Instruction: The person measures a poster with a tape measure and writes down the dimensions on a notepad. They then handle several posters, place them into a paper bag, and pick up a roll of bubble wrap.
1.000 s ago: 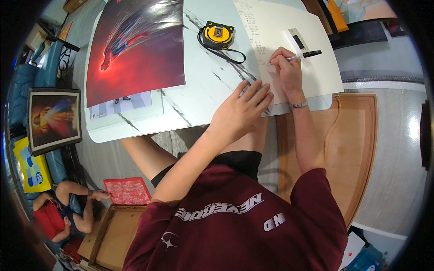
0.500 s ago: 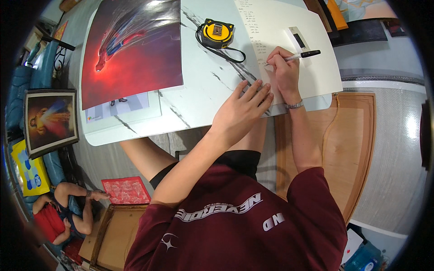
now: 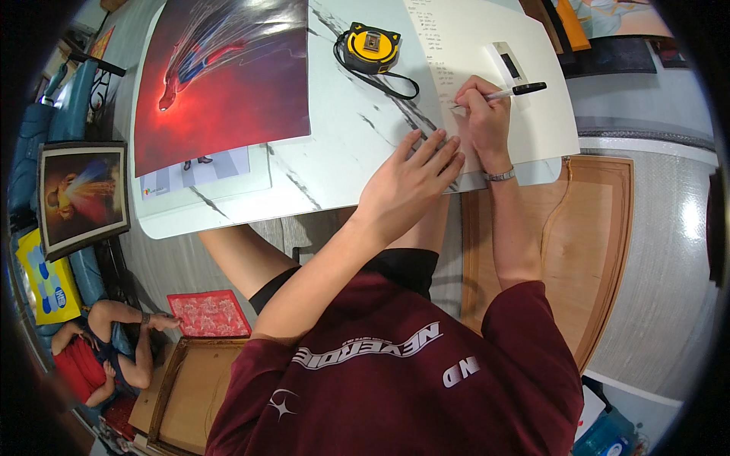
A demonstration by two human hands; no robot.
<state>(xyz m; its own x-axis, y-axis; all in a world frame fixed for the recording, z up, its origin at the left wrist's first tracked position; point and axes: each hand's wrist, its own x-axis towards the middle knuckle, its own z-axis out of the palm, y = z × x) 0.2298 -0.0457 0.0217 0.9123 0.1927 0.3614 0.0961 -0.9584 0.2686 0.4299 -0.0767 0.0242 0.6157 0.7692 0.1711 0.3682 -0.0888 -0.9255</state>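
Observation:
In my right hand [image 3: 487, 125] is a pen [image 3: 519, 90] with a black cap on its upper end, its tip down on a large cream paper sheet [image 3: 540, 125]. Small handwritten lines run along the sheet's left side. My left hand [image 3: 411, 178] lies flat, fingers spread, over the sheet's lower left corner and the table edge. A white block with a dark slot [image 3: 508, 64] rests on the sheet, just beyond my right hand. Farther left sits a yellow and black tape measure [image 3: 371, 49] with a black wrist strap on the table.
The white marbled table [image 3: 319, 167] carries a glossy red poster [image 3: 228, 114] at left, over another print [image 3: 201, 173]. A wooden panel [image 3: 525, 251] stands right of my legs. At left are a framed picture [image 3: 84, 197], an empty wooden frame [image 3: 190, 387] and a seated person [image 3: 91, 353].
My right hand and the pen tip have shifted very slightly to the right along the written line. The whole view has tilted a little; my left hand stays in place.

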